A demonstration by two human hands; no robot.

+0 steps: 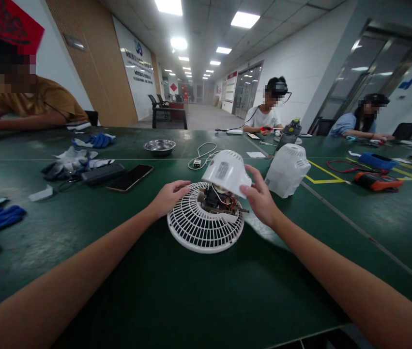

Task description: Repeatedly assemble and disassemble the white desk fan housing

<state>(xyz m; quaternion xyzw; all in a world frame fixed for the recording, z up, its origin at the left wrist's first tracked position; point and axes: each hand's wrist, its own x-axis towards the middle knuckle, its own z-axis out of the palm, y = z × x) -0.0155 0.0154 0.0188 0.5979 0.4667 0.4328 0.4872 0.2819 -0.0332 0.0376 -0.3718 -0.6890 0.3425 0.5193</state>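
A round white fan grille point(206, 235) lies on the green table before me. On its middle sits a dark fan motor point(215, 199) with wires and brownish metal parts showing. Tilted above the motor is a white plastic motor cover point(227, 169) with a printed label. My right hand point(262, 196) grips the cover's right edge between thumb and fingers. At the grille's left rim rests my left hand point(171, 196), fingers stretched toward the motor; their tips are partly hidden. A white cable with a plug point(197, 163) lies behind the grille.
To the right stands a translucent white plastic part point(288, 169). A phone point(131, 178), a dark case point(103, 173), gloves point(71, 162) and a metal bowl point(160, 146) lie left. An orange multimeter point(378, 181) is far right. Several people sit around the table.
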